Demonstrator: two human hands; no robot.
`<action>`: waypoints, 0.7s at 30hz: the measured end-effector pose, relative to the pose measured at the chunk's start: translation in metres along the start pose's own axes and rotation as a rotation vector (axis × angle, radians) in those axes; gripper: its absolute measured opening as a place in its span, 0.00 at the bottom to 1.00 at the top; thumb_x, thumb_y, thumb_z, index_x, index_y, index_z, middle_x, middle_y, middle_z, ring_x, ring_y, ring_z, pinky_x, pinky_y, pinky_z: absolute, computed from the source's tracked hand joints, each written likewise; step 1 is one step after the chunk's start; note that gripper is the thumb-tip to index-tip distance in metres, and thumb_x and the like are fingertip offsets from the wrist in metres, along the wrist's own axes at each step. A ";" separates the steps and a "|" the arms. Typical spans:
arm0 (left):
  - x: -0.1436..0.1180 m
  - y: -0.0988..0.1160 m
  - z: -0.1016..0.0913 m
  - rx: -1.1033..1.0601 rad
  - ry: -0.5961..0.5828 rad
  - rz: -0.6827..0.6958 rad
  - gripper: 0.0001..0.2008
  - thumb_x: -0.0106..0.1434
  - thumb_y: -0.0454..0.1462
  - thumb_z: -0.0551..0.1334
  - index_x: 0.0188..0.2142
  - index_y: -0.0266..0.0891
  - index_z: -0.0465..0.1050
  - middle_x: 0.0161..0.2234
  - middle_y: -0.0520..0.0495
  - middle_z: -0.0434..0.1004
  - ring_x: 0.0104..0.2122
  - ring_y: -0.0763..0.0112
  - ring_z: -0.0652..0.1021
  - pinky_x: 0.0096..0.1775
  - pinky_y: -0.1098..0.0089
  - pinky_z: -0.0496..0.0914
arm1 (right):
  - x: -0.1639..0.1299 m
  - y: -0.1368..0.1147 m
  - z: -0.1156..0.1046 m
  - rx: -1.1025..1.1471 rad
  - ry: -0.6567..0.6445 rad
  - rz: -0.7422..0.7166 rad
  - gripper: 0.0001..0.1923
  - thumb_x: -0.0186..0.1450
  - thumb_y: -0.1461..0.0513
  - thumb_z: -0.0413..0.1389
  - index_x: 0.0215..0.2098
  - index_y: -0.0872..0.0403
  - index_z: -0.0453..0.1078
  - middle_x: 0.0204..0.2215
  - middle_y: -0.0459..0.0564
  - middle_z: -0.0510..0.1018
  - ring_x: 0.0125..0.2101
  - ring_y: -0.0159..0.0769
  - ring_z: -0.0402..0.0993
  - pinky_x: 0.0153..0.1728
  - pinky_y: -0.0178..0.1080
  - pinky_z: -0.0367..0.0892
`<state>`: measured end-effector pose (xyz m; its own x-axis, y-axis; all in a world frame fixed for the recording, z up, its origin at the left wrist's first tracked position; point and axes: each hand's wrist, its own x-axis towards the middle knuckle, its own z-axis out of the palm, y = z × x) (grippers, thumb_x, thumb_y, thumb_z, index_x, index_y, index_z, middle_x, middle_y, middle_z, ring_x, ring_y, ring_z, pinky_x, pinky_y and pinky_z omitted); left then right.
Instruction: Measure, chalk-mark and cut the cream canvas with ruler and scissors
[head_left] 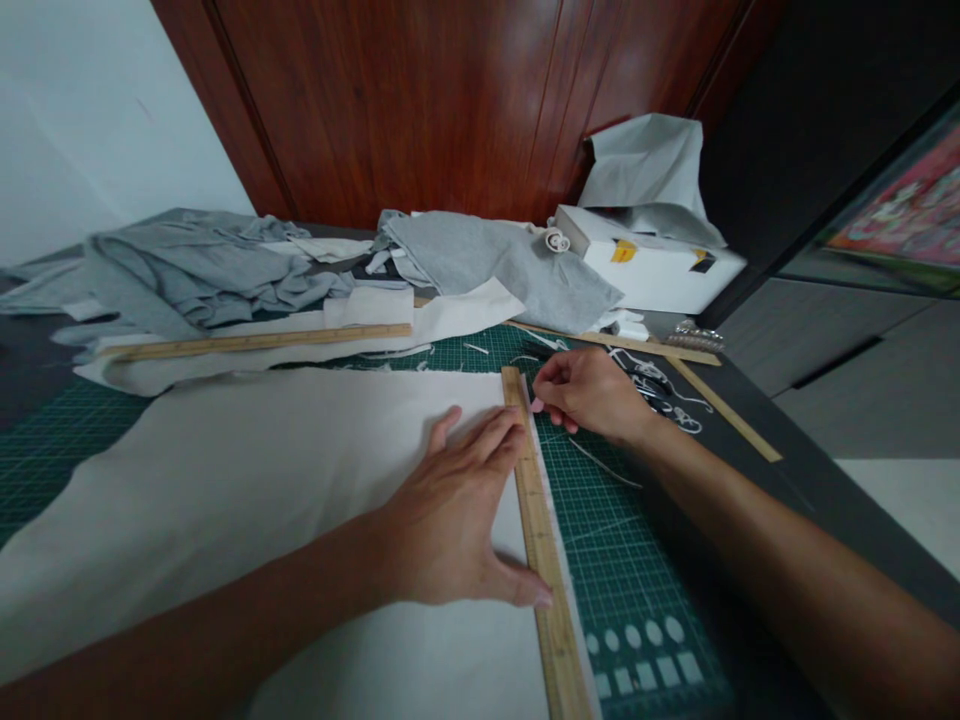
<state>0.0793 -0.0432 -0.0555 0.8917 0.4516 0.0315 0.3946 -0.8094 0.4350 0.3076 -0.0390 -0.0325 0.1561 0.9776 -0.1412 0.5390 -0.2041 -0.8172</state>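
White fabric (300,480) lies spread over a green cutting mat (622,560). Along the fabric's right edge runs a wooden ruler (534,500). My left hand (457,510) lies with spread fingers across the fabric, its thumb and fingertips pressing on the ruler. Near the ruler's far end, my right hand (585,395) pinches a small pink piece (536,404), which looks like tailor's chalk, at the ruler's right side. The fingers cover most of this piece.
Grey cloth (187,270) is heaped at the back left, beside another wooden ruler (262,341). A white box (652,265) stands at the back right. White cords and dark-handled scissors (651,380) lie beyond my right hand, near a wooden strip (724,410).
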 end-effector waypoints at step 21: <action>0.001 0.001 -0.001 0.046 -0.047 -0.016 0.63 0.55 0.67 0.67 0.76 0.29 0.51 0.78 0.25 0.46 0.78 0.39 0.49 0.74 0.38 0.33 | -0.049 -0.002 0.005 -0.017 -0.223 0.062 0.10 0.61 0.74 0.58 0.28 0.53 0.72 0.21 0.41 0.80 0.14 0.23 0.69 0.10 0.24 0.63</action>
<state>0.0809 -0.0432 -0.0542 0.8944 0.4470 -0.0181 0.4174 -0.8192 0.3933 0.2944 -0.0863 -0.0268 0.0033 0.9498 -0.3128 0.5480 -0.2634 -0.7939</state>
